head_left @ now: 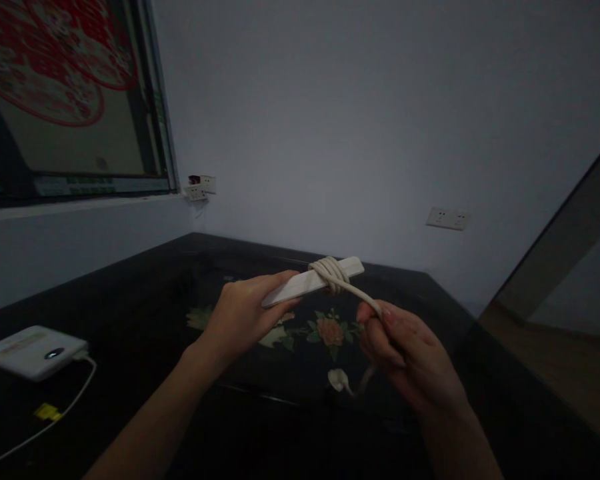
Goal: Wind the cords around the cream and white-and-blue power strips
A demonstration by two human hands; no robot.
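My left hand [250,307] grips the near end of a slim white power strip [300,287], thumb on top and fingers underneath. The strip points up and to the right over the dark table. Several turns of its off-white cord [331,272] are wound around the far part. From these turns the cord runs down to my right hand [405,347], which is closed on it between thumb and fingers. Below that hand the loose cord leads to a white plug [337,380] low over the table. Which side the sockets are on cannot be made out.
The dark glossy table [145,280] has a printed flower pattern [330,331]. At left lies a white box-shaped device [35,350] with a thin white cable [77,393] and a yellow tag [47,411]. Wall sockets [447,218] and a window [70,100] are beyond.
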